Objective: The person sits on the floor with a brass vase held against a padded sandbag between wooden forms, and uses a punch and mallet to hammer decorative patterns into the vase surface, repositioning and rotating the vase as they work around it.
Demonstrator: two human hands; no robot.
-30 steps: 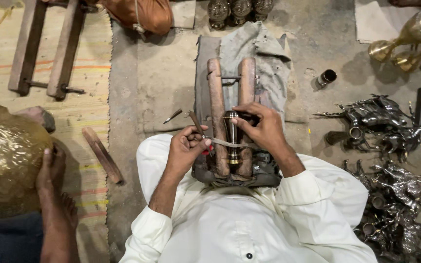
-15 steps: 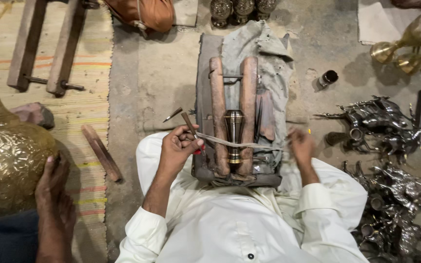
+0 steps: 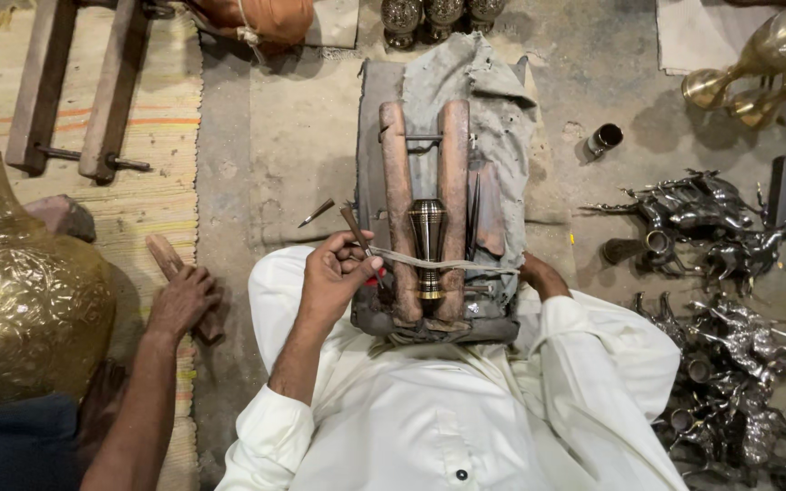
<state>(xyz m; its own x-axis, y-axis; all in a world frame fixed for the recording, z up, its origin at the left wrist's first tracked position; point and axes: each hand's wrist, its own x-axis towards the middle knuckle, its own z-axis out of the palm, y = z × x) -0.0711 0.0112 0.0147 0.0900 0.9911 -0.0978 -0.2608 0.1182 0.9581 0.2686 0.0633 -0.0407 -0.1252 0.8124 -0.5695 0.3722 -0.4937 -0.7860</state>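
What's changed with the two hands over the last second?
The right hand let go of the small brass piece clamped between the wooden bars and drew back to the right edge of the cloth-covered block, where it is partly hidden. The left hand stayed beside the bars, gripping its thin tool. Another person's hand shifted slightly on the mat.

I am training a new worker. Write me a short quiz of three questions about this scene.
1. True or false: the brass piece lies between two wooden bars.
2. Which of the person's own hands holds the thin tool?
3. The co-worker's hand rests on: A a wooden stick, B a cup, C a cloth.
Key: 1 true; 2 the left hand; 3 A.
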